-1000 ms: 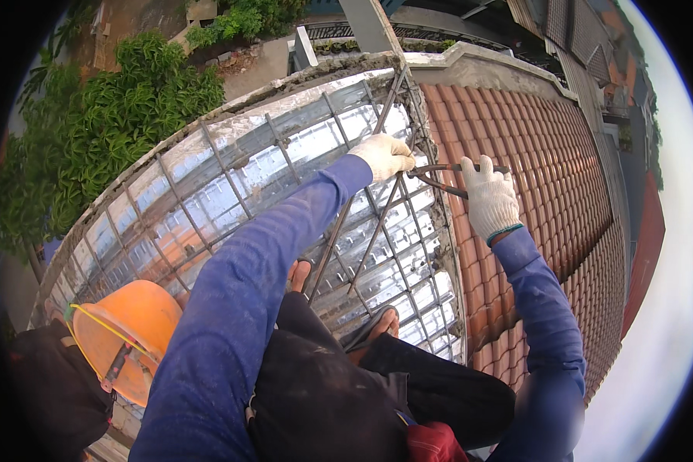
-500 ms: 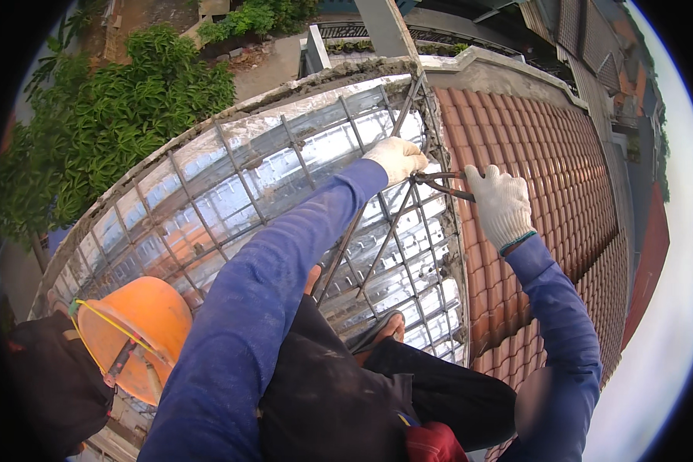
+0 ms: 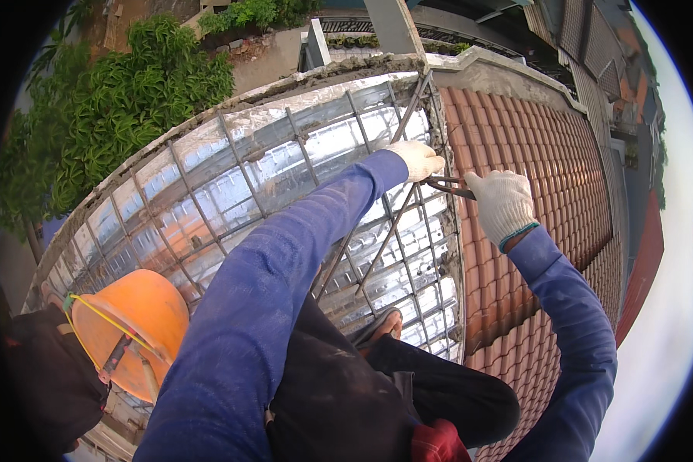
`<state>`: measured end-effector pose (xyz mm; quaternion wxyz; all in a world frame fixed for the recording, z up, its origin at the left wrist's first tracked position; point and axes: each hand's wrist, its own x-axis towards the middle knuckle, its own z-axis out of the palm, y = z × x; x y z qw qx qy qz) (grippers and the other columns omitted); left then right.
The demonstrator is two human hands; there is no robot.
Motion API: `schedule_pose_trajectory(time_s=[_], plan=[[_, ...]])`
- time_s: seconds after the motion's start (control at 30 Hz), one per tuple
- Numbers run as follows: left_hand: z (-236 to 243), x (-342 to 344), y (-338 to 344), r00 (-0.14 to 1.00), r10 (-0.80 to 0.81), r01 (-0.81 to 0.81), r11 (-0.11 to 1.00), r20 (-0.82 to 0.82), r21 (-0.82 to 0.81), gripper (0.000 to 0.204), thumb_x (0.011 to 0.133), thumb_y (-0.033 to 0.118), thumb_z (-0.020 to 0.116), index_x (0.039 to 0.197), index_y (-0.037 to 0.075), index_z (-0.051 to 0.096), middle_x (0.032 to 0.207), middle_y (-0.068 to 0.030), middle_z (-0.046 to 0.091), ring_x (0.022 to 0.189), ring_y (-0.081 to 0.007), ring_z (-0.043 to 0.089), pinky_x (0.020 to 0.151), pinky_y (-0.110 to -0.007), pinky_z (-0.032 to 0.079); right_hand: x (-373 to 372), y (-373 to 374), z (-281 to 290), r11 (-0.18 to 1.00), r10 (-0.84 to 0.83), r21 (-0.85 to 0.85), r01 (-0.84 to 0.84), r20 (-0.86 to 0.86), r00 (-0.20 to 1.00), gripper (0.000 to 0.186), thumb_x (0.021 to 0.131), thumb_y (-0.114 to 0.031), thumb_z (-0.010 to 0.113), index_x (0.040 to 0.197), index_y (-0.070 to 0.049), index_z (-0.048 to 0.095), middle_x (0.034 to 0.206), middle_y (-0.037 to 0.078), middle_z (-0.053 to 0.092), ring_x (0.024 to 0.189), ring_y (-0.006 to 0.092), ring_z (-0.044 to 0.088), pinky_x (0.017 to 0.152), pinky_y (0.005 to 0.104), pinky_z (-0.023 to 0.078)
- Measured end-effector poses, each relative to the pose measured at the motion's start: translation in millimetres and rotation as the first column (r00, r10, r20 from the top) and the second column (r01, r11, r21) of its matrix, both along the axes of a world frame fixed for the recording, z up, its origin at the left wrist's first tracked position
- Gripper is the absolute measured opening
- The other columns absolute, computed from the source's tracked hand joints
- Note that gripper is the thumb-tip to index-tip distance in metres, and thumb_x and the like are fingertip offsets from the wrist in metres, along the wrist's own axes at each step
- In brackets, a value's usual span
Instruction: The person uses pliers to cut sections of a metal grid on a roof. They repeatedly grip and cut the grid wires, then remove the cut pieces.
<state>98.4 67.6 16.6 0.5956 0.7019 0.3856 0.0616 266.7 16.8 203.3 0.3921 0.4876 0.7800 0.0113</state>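
My right hand [image 3: 503, 203], in a white knitted glove, is closed around the handles of dark pincers [image 3: 457, 187]. The jaws of that tool meet a crossing of steel bars beside the right edge of the rebar grid [image 3: 309, 158]. Just above the jaws is my left hand [image 3: 419, 160], also gloved, its fingers curled down at the same crossing; what they pinch is hidden. Two slanting bars [image 3: 385, 245] run down from there toward my foot. Beneath the bars lies shiny corrugated metal decking [image 3: 269, 181].
Brown roof tiles [image 3: 531, 177] slope away on the right, past a rough concrete edge [image 3: 448, 231]. A person in an orange hard hat [image 3: 135, 331] is close at my lower left. My sandalled foot [image 3: 383, 327] rests on the grid. Leafy trees [image 3: 138, 115] stand below, beyond the curved rim.
Both hands stay at the same crossing. My right hand has turned slightly on the pincers and its elbow has swung outward; the view has shifted a little.
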Motion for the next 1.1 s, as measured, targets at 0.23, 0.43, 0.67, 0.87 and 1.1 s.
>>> schedule_pose_trajectory(time_s=[0.23,0.43,0.67,0.87,1.1], plan=[[-9.4,0.7,4.7,0.999,0.036,-0.033,0.993,0.027,-0.113,0.064,0.113,0.060,0.045,0.130,0.012,0.083,0.128,-0.0151,0.082,0.123,-0.0363,0.075,0.111,-0.045,0.054,-4.9,-22.0,-6.8,0.985,-0.066,0.158,0.068,-0.023,0.998,0.013,0.099,-0.017,0.076,0.112,-0.014,0.074,0.093,0.009,0.076,0.095,0.0311,0.077,0.078,0.0481,0.059],[-14.7,3.2,0.4,0.994,0.100,-0.091,0.979,0.042,-0.182,0.068,0.113,0.064,0.047,0.132,0.010,0.084,0.128,-0.0134,0.083,0.124,-0.0340,0.075,0.112,-0.044,0.053,-3.8,-14.9,-0.8,0.998,-0.056,-0.031,0.060,0.103,0.993,0.017,0.104,-0.018,0.072,0.121,-0.014,0.073,0.103,0.014,0.077,0.099,0.0354,0.078,0.080,0.0531,0.061],[-9.7,3.0,-6.3,0.994,0.106,-0.100,0.972,0.019,-0.213,0.069,0.112,0.065,0.048,0.130,0.009,0.084,0.131,-0.0158,0.082,0.127,-0.0340,0.074,0.115,-0.043,0.051,12.1,-8.5,-3.2,0.949,-0.284,-0.161,0.270,-0.065,0.957,0.016,0.105,-0.017,0.066,0.119,-0.012,0.070,0.096,0.017,0.078,0.104,0.0390,0.080,0.088,0.0553,0.061],[-6.0,-2.1,-10.6,0.964,0.246,-0.209,0.937,0.100,-0.281,0.054,0.105,0.053,0.069,0.133,0.009,0.083,0.132,-0.0108,0.082,0.124,-0.0304,0.075,0.115,-0.042,0.052,19.4,-21.8,-13.3,0.851,-0.491,-0.274,0.448,-0.109,0.865,0.028,0.110,-0.029,0.065,0.124,-0.006,0.073,0.100,0.020,0.081,0.095,0.0428,0.080,0.086,0.0565,0.062],[20.5,-53.3,-41.6,0.676,0.727,-0.730,0.639,0.120,0.241,0.027,0.101,0.030,0.074,0.120,0.012,0.079,0.118,-0.0123,0.081,0.121,-0.0360,0.074,0.107,-0.048,0.057,21.9,5.0,-6.9,0.608,-0.743,-0.481,0.631,-0.067,0.665,0.032,0.105,-0.030,0.068,0.114,0.000,0.076,0.081,0.016,0.076,0.070,0.0304,0.079,0.069,0.0469,0.063]])
